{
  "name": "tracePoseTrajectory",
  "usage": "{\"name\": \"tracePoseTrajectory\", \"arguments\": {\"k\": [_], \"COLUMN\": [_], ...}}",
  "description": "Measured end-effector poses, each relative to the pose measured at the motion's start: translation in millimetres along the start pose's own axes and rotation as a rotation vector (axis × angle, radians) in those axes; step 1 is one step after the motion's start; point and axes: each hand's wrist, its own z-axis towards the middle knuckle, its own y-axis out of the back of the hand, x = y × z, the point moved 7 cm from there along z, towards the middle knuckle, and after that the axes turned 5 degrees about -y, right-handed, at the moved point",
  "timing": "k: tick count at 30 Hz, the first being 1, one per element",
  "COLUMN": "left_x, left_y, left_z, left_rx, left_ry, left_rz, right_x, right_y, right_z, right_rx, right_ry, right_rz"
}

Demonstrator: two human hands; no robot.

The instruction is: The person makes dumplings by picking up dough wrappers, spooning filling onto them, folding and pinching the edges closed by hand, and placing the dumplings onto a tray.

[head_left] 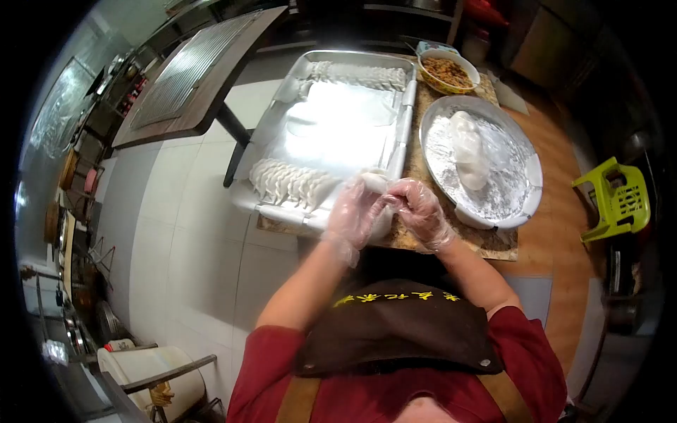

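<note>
Both my hands wear clear plastic gloves and meet over the near right corner of a large metal tray. My left hand and my right hand pinch a small white dough piece between them, partly hidden by the fingers. Rows of pleated white dumplings lie along the tray's near side, and more dumplings line its far side. Right of the tray, an oval metal basin holds white flour and a pale dough lump. A bowl of brown filling sits beyond the basin.
A speckled board lies under the tray and basin. At the upper left stands a dark wooden table with a ribbed panel. A yellow-green stool is at the right. A white bucket stands at the lower left.
</note>
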Motion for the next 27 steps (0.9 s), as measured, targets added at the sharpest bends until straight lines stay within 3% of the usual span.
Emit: {"name": "tracePoseTrajectory", "arguments": {"k": [1, 3, 4, 7, 8, 9, 11, 13, 16, 18, 19, 20, 22, 26, 27], "left_x": [-8, -19, -19, -23, -26, -30, -41, -78, -139, -161, -160, -160, -158, -142, -139], "left_y": [-7, -3, 7, 25, 34, 44, 56, 55, 52, 76, 81, 80, 90, 89, 86], "left_z": [-3, -10, -9, -12, -15, -20, -31, -54, -92, -107, -113, -117, -126, -130, -129], "left_rx": [0.045, 0.065, 0.052, -0.007, -0.081, -0.155, -0.236, -0.275, -0.319, -0.235, -0.242, -0.247, -0.426, -0.403, -0.4], "left_ry": [-0.019, -0.05, -0.059, -0.035, -0.019, -0.003, 0.005, -0.215, -0.531, -0.601, -0.518, -0.519, -0.432, -0.357, -0.348], "left_rz": [-0.006, 0.06, 0.08, 0.129, 0.086, 0.043, -0.008, 0.251, 0.652, 0.696, 0.335, 0.333, 0.471, 0.46, 0.452], "right_x": [9, -1, 3, 4, -8, -16, -40, -26, -22, 5, -27, -72, -83, -92, -85], "right_y": [-1, -5, -12, -49, -63, -72, -107, -114, -128, -138, -156, -181, -184, -147, -133], "right_z": [8, 18, 23, 46, 47, 50, 50, 61, 71, 77, 62, 44, 44, 63, 67], "right_rx": [0.01, 0.07, 0.036, 0.192, 0.354, 0.36, 0.523, 0.613, 0.678, 0.995, 1.001, 0.848, 0.691, 0.655, 0.735], "right_ry": [0.01, -0.389, -0.211, -0.062, -0.282, -0.28, -0.422, -0.619, -0.487, -0.229, -0.228, -0.072, 0.077, -0.249, -0.346], "right_rz": [0.01, 0.011, -0.103, -0.233, -0.083, -0.08, 0.307, 0.521, 0.447, -0.125, -0.123, -0.004, 0.113, 0.11, 0.07]}}
